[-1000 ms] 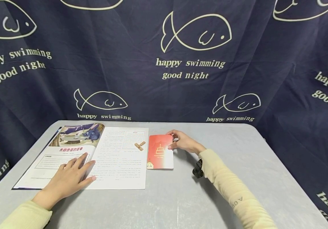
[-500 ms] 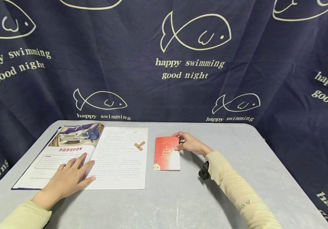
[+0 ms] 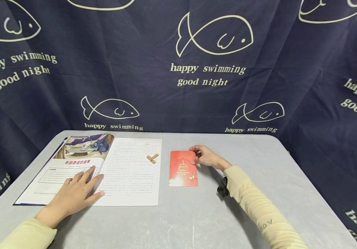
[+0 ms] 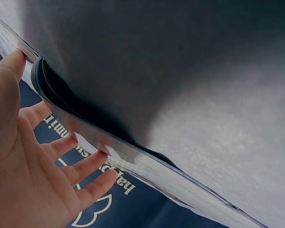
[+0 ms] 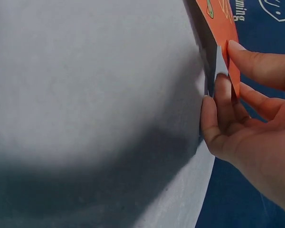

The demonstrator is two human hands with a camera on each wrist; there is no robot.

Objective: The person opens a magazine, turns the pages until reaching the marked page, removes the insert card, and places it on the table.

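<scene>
An open book (image 3: 135, 180) lies on the left of the table, its left page carrying a coloured picture and red heading. My left hand (image 3: 74, 193) rests on it with fingers spread near the spine; the left wrist view shows the fingertips touching the pages. To the right of the book is a red envelope (image 3: 183, 169) printed with a cake. My right hand (image 3: 208, 157) pinches its upper right edge between thumb and fingers. In the right wrist view the red envelope (image 5: 221, 21) is tilted, its near edge held by that hand (image 5: 256, 104).
A small brown cross-shaped piece (image 3: 152, 158) lies on the book's right page; whether it is printed or loose I cannot tell. The grey table (image 3: 128, 228) ends at a dark blue curtain (image 3: 153, 79) with fish drawings. A black strap device (image 3: 222, 186) sits at the right wrist.
My right hand has drawn the red envelope rightward, away from the book, and slightly nearer. The white glare on its face has shrunk. My left hand has stayed in place.
</scene>
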